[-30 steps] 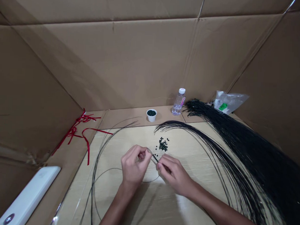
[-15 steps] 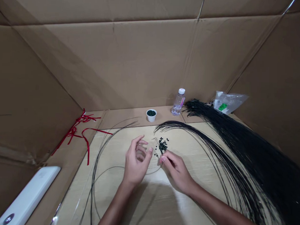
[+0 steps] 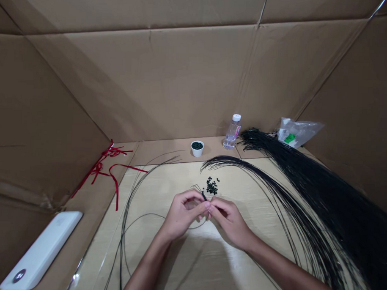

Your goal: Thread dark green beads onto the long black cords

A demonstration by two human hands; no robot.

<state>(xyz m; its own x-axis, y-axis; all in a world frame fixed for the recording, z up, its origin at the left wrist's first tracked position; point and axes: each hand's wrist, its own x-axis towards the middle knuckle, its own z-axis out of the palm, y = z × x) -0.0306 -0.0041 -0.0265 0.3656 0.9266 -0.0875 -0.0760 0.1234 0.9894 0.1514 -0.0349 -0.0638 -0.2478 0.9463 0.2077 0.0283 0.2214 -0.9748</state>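
Observation:
My left hand (image 3: pixel 185 214) and my right hand (image 3: pixel 230 220) meet at the fingertips, low over the table. Both pinch a thin dark wire (image 3: pixel 197 226), which loops out below and to the left of the fingers. A short row of dark beads (image 3: pixel 204 196) shows just above the pinch, by the wire's bent tips; whether the beads are threaded on it I cannot tell. Right behind the fingers lies a small loose pile of dark green beads (image 3: pixel 212 186). The fingertips hide the exact spot where the wire is held.
A white cup of beads (image 3: pixel 197 152) and a water bottle (image 3: pixel 232 131) stand at the back. Dark wire bundles (image 3: pixel 287 199) curve along the right, near a plastic bag (image 3: pixel 298 132). Red ribbons (image 3: pixel 116 182) and a white device (image 3: pixel 43 252) lie left. Cardboard walls (image 3: pixel 170 85) surround the table.
My left hand, open and apart half a second ago, has moved right and closed beside my right fingertips. My right hand keeps its pinch on the wire.

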